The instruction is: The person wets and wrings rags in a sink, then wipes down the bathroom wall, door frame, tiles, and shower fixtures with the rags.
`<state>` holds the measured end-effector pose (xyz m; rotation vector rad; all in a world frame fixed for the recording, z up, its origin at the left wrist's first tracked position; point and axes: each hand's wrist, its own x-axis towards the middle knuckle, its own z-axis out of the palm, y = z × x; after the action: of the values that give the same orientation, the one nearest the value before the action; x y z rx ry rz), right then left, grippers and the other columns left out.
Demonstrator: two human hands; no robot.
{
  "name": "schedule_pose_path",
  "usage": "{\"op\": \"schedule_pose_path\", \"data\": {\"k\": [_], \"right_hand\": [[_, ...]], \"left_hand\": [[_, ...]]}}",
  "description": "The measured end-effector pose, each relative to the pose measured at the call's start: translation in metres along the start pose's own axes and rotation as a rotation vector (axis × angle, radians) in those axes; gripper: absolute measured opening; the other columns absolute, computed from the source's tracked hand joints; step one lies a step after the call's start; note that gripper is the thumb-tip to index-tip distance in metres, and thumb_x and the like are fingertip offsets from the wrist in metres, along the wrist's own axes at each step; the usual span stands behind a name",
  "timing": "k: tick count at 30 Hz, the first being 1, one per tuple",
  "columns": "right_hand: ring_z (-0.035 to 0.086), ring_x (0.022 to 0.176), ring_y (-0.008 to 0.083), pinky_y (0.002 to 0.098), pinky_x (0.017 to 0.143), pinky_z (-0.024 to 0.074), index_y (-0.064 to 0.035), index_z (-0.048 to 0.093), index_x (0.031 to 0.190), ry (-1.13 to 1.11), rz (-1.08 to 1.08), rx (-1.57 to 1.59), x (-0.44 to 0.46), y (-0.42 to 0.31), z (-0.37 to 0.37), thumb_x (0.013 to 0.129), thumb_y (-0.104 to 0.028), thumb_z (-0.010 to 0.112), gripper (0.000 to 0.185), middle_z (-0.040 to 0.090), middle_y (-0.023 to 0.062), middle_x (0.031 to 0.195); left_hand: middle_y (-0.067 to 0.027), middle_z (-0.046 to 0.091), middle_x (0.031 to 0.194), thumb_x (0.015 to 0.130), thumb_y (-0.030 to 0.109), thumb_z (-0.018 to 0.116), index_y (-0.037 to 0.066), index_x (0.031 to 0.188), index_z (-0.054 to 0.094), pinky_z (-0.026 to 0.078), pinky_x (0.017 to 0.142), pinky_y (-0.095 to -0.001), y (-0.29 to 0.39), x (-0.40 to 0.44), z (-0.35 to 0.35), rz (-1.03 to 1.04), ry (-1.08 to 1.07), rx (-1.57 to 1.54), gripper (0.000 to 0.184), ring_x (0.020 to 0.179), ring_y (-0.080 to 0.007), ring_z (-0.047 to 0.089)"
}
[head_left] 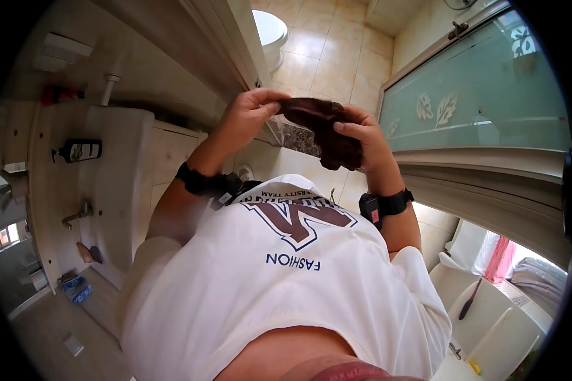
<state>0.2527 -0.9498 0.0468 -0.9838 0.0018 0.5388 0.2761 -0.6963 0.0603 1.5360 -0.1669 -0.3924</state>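
Note:
A dark maroon-brown piece of cloth (pixel 318 120) is stretched between my two hands, in front of my chest. My left hand (pixel 253 117) pinches its left end between thumb and fingers. Bunched folds of the cloth hang down from my right hand (pixel 367 136), whose thumb lies over the fabric with the fingers behind it. I cannot tell what kind of item the cloth is. Black straps with small boxes sit around both wrists.
On the left, a washbasin (pixel 117 184) has a faucet (pixel 76 216) and a dark pump bottle (pixel 82 150). Ahead, a doorway leads to a tiled floor and a toilet (pixel 270 32). A frosted glass door (pixel 476 89) stands right; a white sink (pixel 489 317) is lower right.

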Motion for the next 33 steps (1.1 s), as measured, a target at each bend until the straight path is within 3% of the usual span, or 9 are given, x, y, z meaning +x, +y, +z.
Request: {"op": "schedule_pose_path", "data": {"k": [4,10,12,18,23,26,29,31,33], "right_hand": [[0.065,0.079,0.015,0.0267,0.068,0.054,0.0036,0.062,0.111,-0.017,0.015,0.05,-0.002,-0.006,0.006,0.083,-0.005,0.065,0.029,0.068,0.0093,0.096],[0.066,0.083,0.0153,0.0261,0.072,0.0542,0.004,0.061,0.111,-0.043,0.041,0.114,0.005,-0.006,0.013,0.086,-0.008,0.065,0.028,0.067,0.0096,0.099],[0.066,0.086,0.0163,0.0274,0.073,0.0548,0.0015,0.058,0.117,-0.006,0.035,0.105,0.009,-0.002,0.014,0.088,-0.012,0.064,0.032,0.066,0.0102,0.102],[0.062,0.101,0.0223,0.0363,0.084,0.0534,-0.005,0.047,0.13,0.025,0.082,0.258,0.036,0.054,-0.04,0.095,-0.019,0.05,0.038,0.06,0.0137,0.117],[0.05,0.123,0.0319,0.0442,0.108,0.0379,-0.0043,0.038,0.14,-0.131,-0.029,0.516,0.028,0.019,-0.019,0.069,-0.001,0.044,0.072,0.05,0.0166,0.134],[0.046,0.127,0.032,0.0447,0.108,0.0368,-0.0056,0.032,0.145,-0.266,-0.23,0.376,0.024,-0.03,0.037,0.065,0.004,0.042,0.081,0.044,0.0149,0.14],[0.04,0.134,0.0295,0.0434,0.107,0.0366,-0.0175,0.013,0.154,-0.406,-0.432,0.113,0.027,-0.076,0.089,0.062,0.014,0.034,0.099,0.036,0.0109,0.148],[0.045,0.127,0.0297,0.0407,0.101,0.0407,-0.0134,0.013,0.153,-0.43,-0.711,-0.125,0.04,-0.097,0.133,0.073,0.013,0.039,0.088,0.038,0.0119,0.146],[0.049,0.118,0.033,0.043,0.097,0.0421,-0.0055,0.022,0.149,-0.425,-1.01,-0.581,0.061,-0.126,0.163,0.081,0.005,0.049,0.074,0.042,0.0167,0.141]], "left_hand": [[-0.0023,0.065,0.098,0.093,0.006,0.058,-0.001,0.111,0.06,0.047,0.085,-0.0239,-0.002,-0.004,-0.001,-0.105,-0.114,-0.347,0.02,0.093,-0.0086,0.059],[-0.0022,0.065,0.097,0.088,0.006,0.066,-0.001,0.111,0.059,0.05,0.081,-0.0246,-0.004,-0.01,0.008,-0.126,-0.32,-0.118,0.025,0.09,-0.0094,0.06],[-0.0042,0.065,0.106,0.091,0.01,0.063,-0.003,0.117,0.058,0.049,0.086,-0.0259,0.0,-0.013,-0.001,-0.092,-0.317,-0.085,0.029,0.098,-0.012,0.061],[-0.0076,0.067,0.101,0.098,0.038,0.051,-0.002,0.115,0.059,0.052,0.075,-0.0244,-0.005,-0.051,-0.035,-0.14,-0.122,-0.234,0.044,0.084,-0.0121,0.064],[-0.0108,0.063,0.112,0.095,0.036,0.053,0.0,0.119,0.057,0.047,0.089,-0.032,0.039,-0.098,-0.068,0.134,-0.201,-0.5,0.043,0.101,-0.0172,0.061],[-0.0114,0.062,0.116,0.092,0.02,0.055,-0.001,0.121,0.056,0.045,0.091,-0.0338,0.066,-0.121,-0.066,0.374,0.033,-0.463,0.035,0.105,-0.0177,0.059],[-0.0183,0.052,0.132,0.085,0.014,0.064,0.001,0.118,0.059,0.046,0.095,-0.0427,0.066,-0.126,-0.078,0.398,0.264,0.115,0.036,0.118,-0.0309,0.055],[-0.0208,0.053,0.126,0.073,0.003,0.07,0.006,0.109,0.064,0.046,0.09,-0.042,0.085,-0.093,-0.075,0.843,0.32,1.097,0.036,0.112,-0.0353,0.055],[-0.0185,0.054,0.109,0.06,0.012,0.078,0.009,0.084,0.063,0.047,0.081,-0.0428,0.104,-0.057,-0.063,1.096,0.623,1.348,0.028,0.095,-0.0378,0.056]]}}
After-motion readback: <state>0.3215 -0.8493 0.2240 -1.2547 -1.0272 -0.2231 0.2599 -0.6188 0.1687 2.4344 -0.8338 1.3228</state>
